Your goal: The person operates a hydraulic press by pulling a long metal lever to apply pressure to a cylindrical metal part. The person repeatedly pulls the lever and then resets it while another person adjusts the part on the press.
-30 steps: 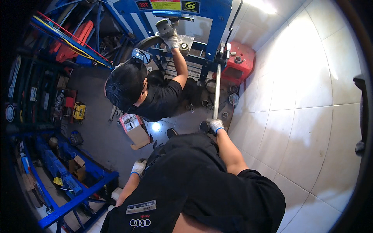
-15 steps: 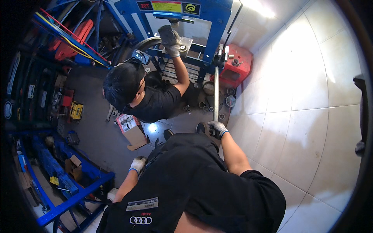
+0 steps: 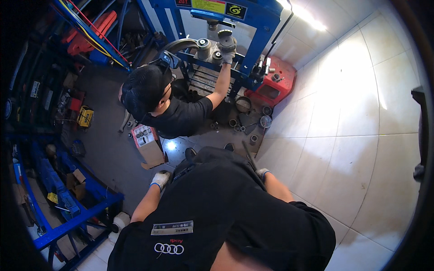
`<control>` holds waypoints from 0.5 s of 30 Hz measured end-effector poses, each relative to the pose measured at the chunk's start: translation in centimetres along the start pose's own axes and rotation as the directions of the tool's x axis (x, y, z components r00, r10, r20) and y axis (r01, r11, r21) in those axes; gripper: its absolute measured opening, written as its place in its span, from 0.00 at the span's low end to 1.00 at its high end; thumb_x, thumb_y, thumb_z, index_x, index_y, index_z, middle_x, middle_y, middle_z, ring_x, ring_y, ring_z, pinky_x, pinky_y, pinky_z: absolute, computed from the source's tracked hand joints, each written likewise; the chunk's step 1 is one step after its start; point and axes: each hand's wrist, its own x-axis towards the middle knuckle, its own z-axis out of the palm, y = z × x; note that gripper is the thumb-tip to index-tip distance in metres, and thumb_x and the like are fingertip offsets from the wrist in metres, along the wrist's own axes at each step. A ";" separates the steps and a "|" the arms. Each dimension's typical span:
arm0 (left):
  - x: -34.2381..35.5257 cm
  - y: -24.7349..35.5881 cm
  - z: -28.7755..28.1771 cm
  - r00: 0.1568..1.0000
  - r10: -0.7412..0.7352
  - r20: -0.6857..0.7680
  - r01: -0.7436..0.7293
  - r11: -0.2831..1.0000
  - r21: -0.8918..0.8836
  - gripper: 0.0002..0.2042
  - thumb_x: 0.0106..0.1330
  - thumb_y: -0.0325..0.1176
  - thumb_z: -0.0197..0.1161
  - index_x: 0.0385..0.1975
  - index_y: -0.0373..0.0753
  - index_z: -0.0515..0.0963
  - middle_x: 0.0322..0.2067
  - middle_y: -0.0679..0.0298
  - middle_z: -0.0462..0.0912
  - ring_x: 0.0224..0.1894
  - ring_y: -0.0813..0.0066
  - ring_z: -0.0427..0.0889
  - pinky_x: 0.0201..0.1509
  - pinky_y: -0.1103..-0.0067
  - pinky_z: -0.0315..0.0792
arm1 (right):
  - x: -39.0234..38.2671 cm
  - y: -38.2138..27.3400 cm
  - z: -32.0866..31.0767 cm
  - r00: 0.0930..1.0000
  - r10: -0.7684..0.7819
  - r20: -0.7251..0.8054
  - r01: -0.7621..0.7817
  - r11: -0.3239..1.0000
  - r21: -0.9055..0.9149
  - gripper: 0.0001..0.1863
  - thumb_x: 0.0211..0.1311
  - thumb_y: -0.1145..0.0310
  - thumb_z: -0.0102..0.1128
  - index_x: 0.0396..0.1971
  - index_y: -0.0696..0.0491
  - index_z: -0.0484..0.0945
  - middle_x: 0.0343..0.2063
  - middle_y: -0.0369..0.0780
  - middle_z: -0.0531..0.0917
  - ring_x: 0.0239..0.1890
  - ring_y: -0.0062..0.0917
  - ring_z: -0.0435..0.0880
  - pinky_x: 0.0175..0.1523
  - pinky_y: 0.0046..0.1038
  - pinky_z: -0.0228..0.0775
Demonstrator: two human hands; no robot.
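Observation:
My gloved left hand (image 3: 161, 179) rests at the side of my dark trousers, fingers curled; what they hold, if anything, is hidden. My gloved right hand (image 3: 262, 173) is low beside my clothing near a dark slim object (image 3: 248, 152); its fingers are mostly hidden. Ahead, a crouching co-worker (image 3: 167, 108) in a black cap holds a round metal part (image 3: 226, 41) in a gloved hand at a blue press (image 3: 261, 40). A metal cylinder (image 3: 203, 47) and a curved metal arm (image 3: 181, 45) sit on the press bed.
An open cardboard box of parts (image 3: 151, 153) lies on the floor with metal rings (image 3: 233, 123) and a yellow case (image 3: 85, 116). A red container (image 3: 282, 83) stands beside the tiled wall (image 3: 343, 167). A blue rack (image 3: 77, 203) occupies the lower left.
My right hand has left the long steel bar, which no longer shows, and moved down to my side. The co-worker's hand and metal part have shifted right, uncovering the cylinder.

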 end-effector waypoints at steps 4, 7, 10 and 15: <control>2.2 -1.2 1.0 1.000 -0.005 0.011 0.004 0.996 0.084 0.22 0.67 0.45 0.52 0.51 0.35 0.81 0.52 0.46 0.83 0.57 0.46 0.79 0.59 0.63 0.71 | 0.9 6.3 -0.1 0.993 0.062 0.100 -0.056 0.997 -0.057 0.14 0.60 0.62 0.57 0.32 0.60 0.82 0.27 0.48 0.83 0.26 0.44 0.81 0.31 0.46 0.73; 3.3 -0.7 0.8 0.999 0.018 0.037 -0.022 0.994 0.104 0.21 0.68 0.44 0.52 0.51 0.36 0.81 0.53 0.46 0.82 0.58 0.46 0.78 0.60 0.63 0.71 | 0.4 10.3 0.5 0.998 0.052 0.046 -0.051 0.999 -0.019 0.14 0.60 0.63 0.57 0.32 0.60 0.82 0.28 0.49 0.84 0.26 0.44 0.81 0.31 0.46 0.74; 3.6 1.0 -0.2 0.944 0.227 0.238 -0.327 0.718 0.614 0.20 0.69 0.43 0.52 0.51 0.37 0.81 0.54 0.46 0.81 0.57 0.47 0.79 0.60 0.63 0.71 | -0.2 12.5 1.6 0.999 0.044 0.011 -0.044 0.999 0.005 0.14 0.61 0.63 0.57 0.31 0.60 0.82 0.28 0.49 0.84 0.27 0.44 0.82 0.31 0.45 0.74; 3.0 4.0 -1.8 0.969 0.238 0.059 -0.244 0.914 0.324 0.19 0.71 0.45 0.53 0.49 0.36 0.81 0.52 0.47 0.82 0.52 0.48 0.82 0.57 0.64 0.74 | -0.3 12.0 3.6 0.997 -0.025 -0.066 0.026 0.999 0.022 0.14 0.61 0.63 0.56 0.30 0.60 0.82 0.29 0.49 0.84 0.27 0.44 0.82 0.32 0.45 0.74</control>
